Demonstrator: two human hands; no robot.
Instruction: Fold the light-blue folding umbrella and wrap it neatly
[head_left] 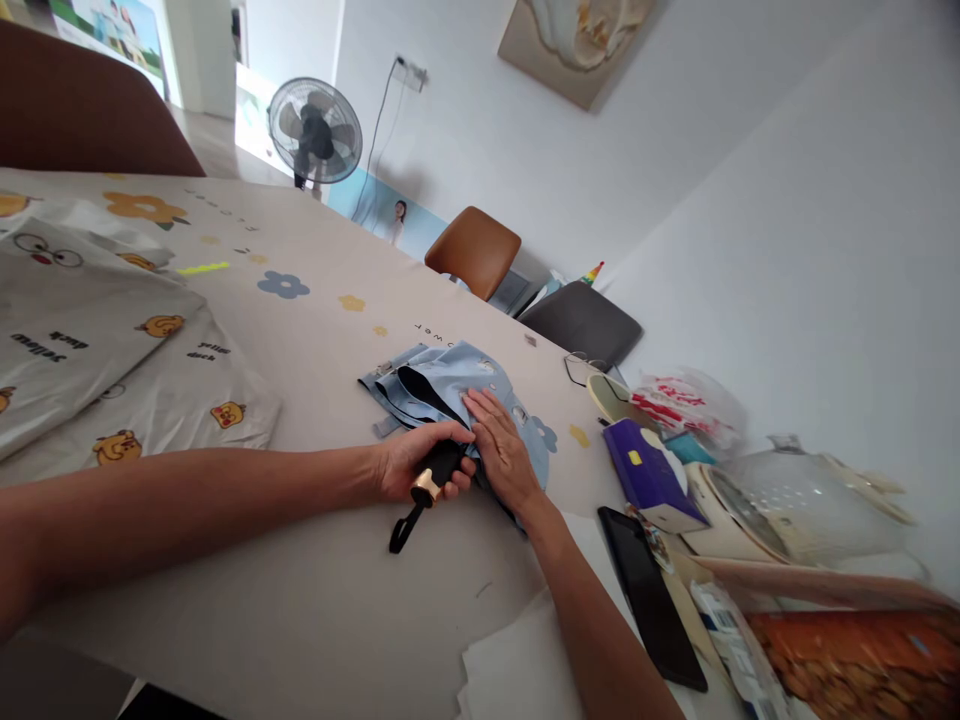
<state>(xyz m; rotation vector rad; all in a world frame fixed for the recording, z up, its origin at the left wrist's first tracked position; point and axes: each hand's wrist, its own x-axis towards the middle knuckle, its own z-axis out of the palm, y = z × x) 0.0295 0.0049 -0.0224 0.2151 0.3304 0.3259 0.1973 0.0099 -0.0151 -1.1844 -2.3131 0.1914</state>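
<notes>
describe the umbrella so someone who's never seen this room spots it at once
Find the table with the flower-print cover. Over it, the left hand grips a black handle and the right hand lies on the light-blue umbrella. Its blue folds, gold-coloured handle end and black strap set it apart from the pale duck-print material leftward and the purple box rightward.

Lit softly, brightest at the upper left beyond the fan, dimmer toward the upper right of the wall. Shadowed faintly on the wall beside the fan. Stretched toward the edges, smeared around the orange package at lower right.
</notes>
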